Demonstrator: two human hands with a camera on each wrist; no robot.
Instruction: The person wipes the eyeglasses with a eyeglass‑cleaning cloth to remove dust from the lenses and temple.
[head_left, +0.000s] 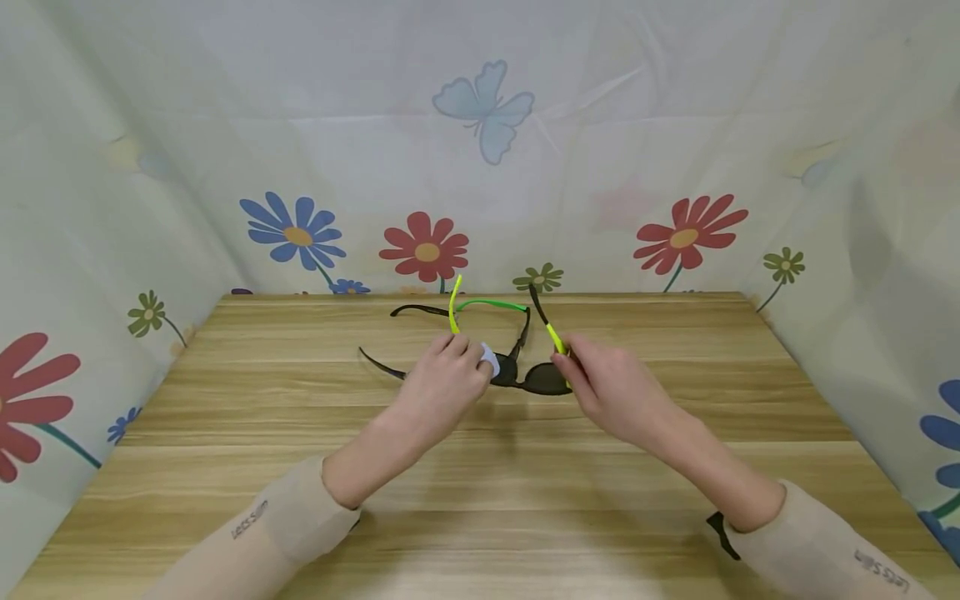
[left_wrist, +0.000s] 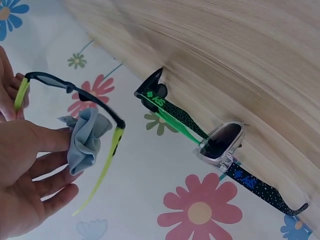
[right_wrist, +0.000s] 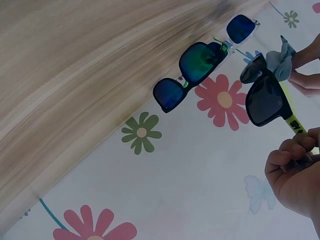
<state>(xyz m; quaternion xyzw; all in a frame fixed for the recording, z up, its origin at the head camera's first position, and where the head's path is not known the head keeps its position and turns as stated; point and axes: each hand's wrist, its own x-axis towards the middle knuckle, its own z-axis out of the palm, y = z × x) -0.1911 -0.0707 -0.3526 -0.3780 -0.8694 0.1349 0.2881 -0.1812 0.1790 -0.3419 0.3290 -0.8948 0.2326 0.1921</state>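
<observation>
Dark-lensed sunglasses (head_left: 546, 379) with yellow temples are held up over the table between both hands. My right hand (head_left: 618, 387) grips them by one yellow temple near its hinge, as the right wrist view shows at the temple (right_wrist: 294, 124). A pale blue cloth (left_wrist: 86, 142) is pinched between the thumb and fingers of my left hand (head_left: 448, 375). That cloth lies against the lens on the left side of the sunglasses, partly covering it. The other yellow temple (left_wrist: 106, 170) points away from me past the left hand.
On the wooden table (head_left: 480, 517) behind the hands lie black sunglasses with green inner temples (left_wrist: 172, 112). Beside them is a clear-framed pair (left_wrist: 220, 145) with a speckled black temple. A flower-printed cloth backdrop (head_left: 480, 192) encloses the back and sides.
</observation>
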